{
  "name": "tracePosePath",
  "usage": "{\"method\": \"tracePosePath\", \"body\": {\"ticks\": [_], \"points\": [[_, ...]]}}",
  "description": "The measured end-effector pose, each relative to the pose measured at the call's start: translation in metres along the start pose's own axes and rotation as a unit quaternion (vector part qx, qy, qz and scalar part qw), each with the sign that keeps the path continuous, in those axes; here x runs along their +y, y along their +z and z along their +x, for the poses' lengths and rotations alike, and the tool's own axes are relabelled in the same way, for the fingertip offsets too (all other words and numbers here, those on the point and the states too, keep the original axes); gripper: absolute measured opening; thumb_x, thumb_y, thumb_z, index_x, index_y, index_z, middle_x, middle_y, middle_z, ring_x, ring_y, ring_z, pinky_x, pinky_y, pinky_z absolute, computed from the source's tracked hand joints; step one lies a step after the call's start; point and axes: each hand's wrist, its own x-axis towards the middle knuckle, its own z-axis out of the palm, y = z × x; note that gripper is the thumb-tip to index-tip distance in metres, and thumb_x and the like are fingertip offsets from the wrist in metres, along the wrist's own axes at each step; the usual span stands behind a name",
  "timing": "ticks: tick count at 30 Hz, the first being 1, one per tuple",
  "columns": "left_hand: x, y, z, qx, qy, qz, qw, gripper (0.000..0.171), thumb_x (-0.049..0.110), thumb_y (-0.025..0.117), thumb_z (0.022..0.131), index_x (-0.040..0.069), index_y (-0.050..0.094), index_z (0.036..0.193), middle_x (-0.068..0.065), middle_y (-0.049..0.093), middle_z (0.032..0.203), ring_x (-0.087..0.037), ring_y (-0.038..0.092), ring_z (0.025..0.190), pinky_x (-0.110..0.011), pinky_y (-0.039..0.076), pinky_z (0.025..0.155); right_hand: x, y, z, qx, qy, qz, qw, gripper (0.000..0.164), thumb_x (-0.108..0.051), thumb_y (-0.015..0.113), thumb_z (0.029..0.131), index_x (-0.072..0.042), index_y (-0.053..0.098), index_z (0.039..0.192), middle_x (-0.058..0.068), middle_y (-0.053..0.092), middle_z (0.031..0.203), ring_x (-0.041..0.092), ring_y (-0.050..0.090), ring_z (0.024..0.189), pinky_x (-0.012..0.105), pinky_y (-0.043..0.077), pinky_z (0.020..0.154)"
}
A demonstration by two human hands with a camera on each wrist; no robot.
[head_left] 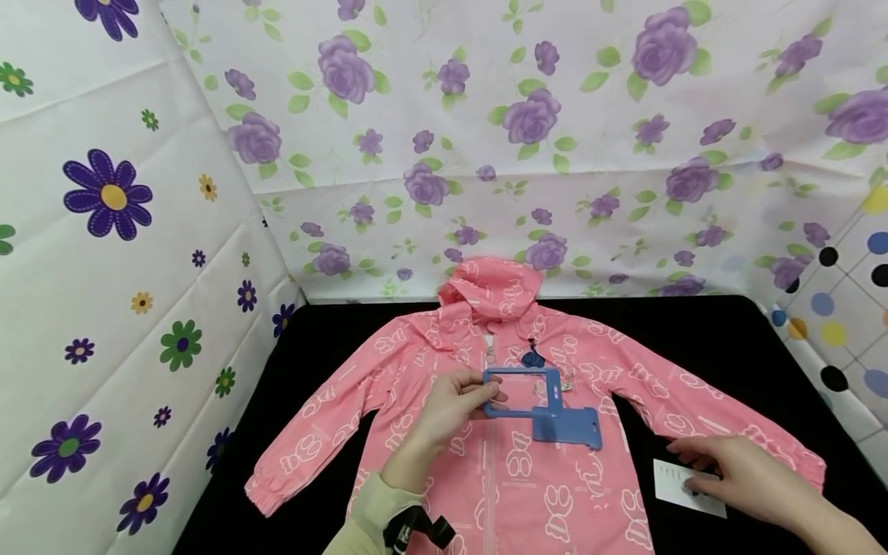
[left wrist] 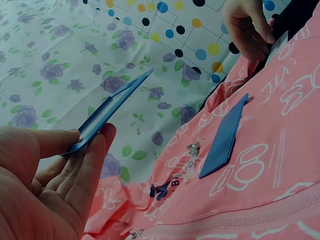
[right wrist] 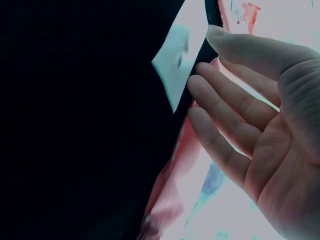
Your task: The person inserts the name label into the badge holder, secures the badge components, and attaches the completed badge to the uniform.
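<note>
My left hand [head_left: 454,405] pinches a blue card-holder frame [head_left: 555,393] by its left end, thumb on one side and fingers on the other, raised above the pink jacket. From the left wrist view the blue frame [left wrist: 107,112] appears nearly edge-on. A flat blue card-holder panel [head_left: 572,428] lies on the jacket's front, partly overlapped by the frame in the head view. Over at the right, my right hand [head_left: 745,474] hovers at a white card [head_left: 676,486] on the black tabletop. Its fingers [right wrist: 220,107] are loosely bent, thumb apart, beside the card.
The pink hooded jacket [head_left: 444,462] is spread over the black table [head_left: 315,331], sleeves out to both sides. A dark blue charm [head_left: 533,358] and a small metal clip [head_left: 567,385] are on its chest. Flower-patterned sheets [head_left: 388,154] stand behind and at the left.
</note>
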Motion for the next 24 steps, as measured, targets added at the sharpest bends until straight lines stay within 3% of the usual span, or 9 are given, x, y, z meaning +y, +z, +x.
{"method": "tracePosePath", "body": {"ticks": [5,10,15,19,24], "points": [[-0.004,0.001,-0.001,-0.004,-0.004,-0.007,1.0,0.029,0.009,0.07,0.105,-0.014,0.069,0.123,-0.022,0.078,0.103,-0.022,0.079,0.089,-0.037,0.066,0.083,0.008,0.006,-0.016,0.038,-0.073,-0.089,0.993,0.052,-0.037,0.097,0.077,-0.019,0.078,0.122,-0.012,0.076,0.114,0.001,0.069,0.098,0.026,0.06,0.073],[-0.007,0.001,-0.003,0.001,-0.001,-0.01,1.0,0.031,0.01,0.069,0.105,-0.013,0.068,0.126,-0.02,0.078,0.102,-0.017,0.078,0.088,-0.036,0.066,0.083,0.012,0.01,-0.024,0.051,-0.097,-0.143,0.984,0.061,-0.045,0.1,0.068,-0.026,0.077,0.121,-0.014,0.071,0.119,0.006,0.068,0.104,0.028,0.061,0.077],[-0.007,0.0,-0.006,0.005,-0.007,-0.015,0.9999,0.033,0.01,0.07,0.105,-0.014,0.067,0.127,-0.018,0.079,0.102,-0.017,0.078,0.089,-0.035,0.066,0.083,0.009,0.012,-0.024,0.003,-0.059,-0.154,0.986,0.066,-0.047,0.099,0.069,-0.029,0.075,0.127,-0.011,0.067,0.125,0.013,0.067,0.11,0.033,0.062,0.082],[-0.006,-0.001,-0.008,0.008,-0.011,-0.018,0.9998,0.031,0.01,0.069,0.105,-0.013,0.068,0.126,-0.019,0.079,0.102,-0.021,0.079,0.092,-0.036,0.066,0.083,0.007,0.013,-0.024,-0.01,-0.035,-0.163,0.986,0.069,-0.045,0.098,0.069,-0.029,0.074,0.131,-0.009,0.067,0.127,0.016,0.067,0.112,0.037,0.063,0.084],[-0.005,0.001,-0.009,0.012,-0.007,-0.012,0.9998,0.029,0.012,0.07,0.105,-0.01,0.071,0.124,-0.02,0.078,0.102,-0.028,0.079,0.094,-0.036,0.066,0.083,0.01,0.011,-0.028,-0.042,-0.007,-0.133,0.99,0.065,-0.049,0.094,0.076,-0.027,0.073,0.134,-0.009,0.066,0.125,0.009,0.064,0.105,0.032,0.062,0.081]]}}
